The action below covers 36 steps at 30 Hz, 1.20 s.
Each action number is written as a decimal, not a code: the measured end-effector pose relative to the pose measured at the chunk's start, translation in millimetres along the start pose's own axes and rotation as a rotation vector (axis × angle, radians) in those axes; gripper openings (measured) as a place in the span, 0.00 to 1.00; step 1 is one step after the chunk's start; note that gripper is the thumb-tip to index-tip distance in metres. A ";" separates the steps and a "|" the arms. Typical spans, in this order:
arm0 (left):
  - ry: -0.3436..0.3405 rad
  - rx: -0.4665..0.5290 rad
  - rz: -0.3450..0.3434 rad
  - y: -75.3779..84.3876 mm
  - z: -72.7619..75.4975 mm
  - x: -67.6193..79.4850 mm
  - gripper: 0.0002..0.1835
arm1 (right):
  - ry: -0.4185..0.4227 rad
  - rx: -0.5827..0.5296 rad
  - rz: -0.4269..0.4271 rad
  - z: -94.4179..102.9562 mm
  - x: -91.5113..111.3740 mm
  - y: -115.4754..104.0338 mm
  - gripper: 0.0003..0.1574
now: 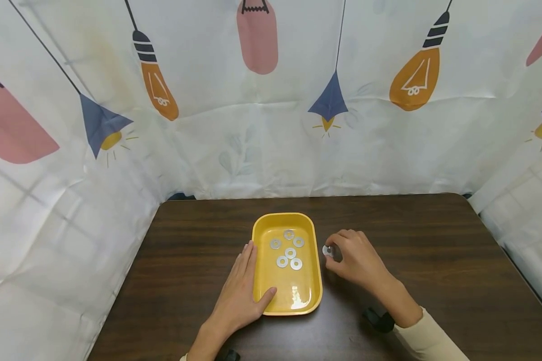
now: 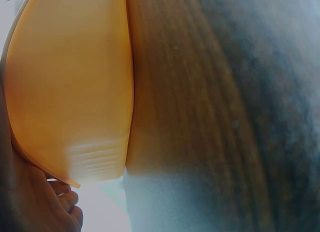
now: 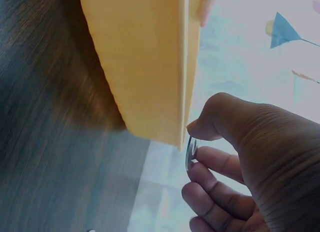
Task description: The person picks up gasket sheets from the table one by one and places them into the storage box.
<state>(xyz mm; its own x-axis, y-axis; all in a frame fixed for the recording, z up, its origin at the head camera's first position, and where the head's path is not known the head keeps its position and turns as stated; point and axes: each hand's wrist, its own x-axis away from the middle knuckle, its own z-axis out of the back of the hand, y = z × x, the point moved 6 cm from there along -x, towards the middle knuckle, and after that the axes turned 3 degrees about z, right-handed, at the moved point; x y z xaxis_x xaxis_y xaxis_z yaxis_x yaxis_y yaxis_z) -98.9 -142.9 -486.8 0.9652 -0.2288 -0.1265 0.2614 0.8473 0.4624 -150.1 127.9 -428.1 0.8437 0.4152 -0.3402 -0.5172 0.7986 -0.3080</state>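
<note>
A yellow tray (image 1: 307,296) sits on the table with several silver washers (image 1: 275,243) lying flat inside, mostly toward its far half. My left hand (image 1: 240,291) rests along the tray's left side, fingers straight against the rim and thumb reaching over the near left edge. Just off the right side of the tray, my right hand (image 1: 357,255) pinches one washer (image 3: 190,153) between thumb and fingertips. In the right wrist view that washer stands nearly edge-on beside the tray's outer wall (image 3: 140,56). The left wrist view shows the tray's wall (image 2: 70,81) up close.
Dark wood-grain table (image 1: 185,260) surrounds the tray. A white curtain (image 1: 271,150) printed with lamps and bulbs hangs behind its far edge and along the sides. Black straps (image 1: 379,321) sit at the wrists.
</note>
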 end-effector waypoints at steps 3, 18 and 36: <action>0.005 -0.003 -0.004 0.1 0.4 -0.6 0.59 | -0.004 -0.008 0.000 0.6 -1.1 -2.1 0.13; -0.012 -0.021 -0.016 0.0 2.0 -5.3 0.58 | 0.002 -0.060 0.021 3.8 -14.7 -16.0 0.12; -0.018 -0.017 -0.002 -2.9 -0.9 -1.1 0.58 | -0.026 -0.047 0.092 -0.3 -26.4 -24.6 0.11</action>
<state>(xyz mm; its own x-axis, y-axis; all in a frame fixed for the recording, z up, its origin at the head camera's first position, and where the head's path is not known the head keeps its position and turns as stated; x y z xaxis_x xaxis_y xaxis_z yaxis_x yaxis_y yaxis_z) -100.8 -144.6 -488.8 0.9646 -0.2389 -0.1117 0.2635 0.8547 0.4473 -159.7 97.1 -411.8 0.7958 0.4973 -0.3456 -0.5979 0.7355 -0.3185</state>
